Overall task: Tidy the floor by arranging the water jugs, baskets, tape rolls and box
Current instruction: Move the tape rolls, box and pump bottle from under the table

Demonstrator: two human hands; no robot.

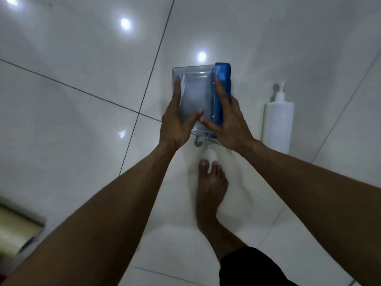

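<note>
A clear rectangular water jug (195,93) with a blue lid (222,79) on its right side is held out in front of me above the white tiled floor. A small tap (198,142) sticks out at its near end. My left hand (177,118) presses flat against the jug's left side. My right hand (226,120) grips the right side over the blue lid. The thumbs nearly meet on the clear face.
A white pump bottle (278,124) stands on the floor to the right of the jug. My bare foot (212,186) is below the jug. A yellowish blurred object (18,226) lies at the lower left edge. Dark grout lines cross the glossy tiles.
</note>
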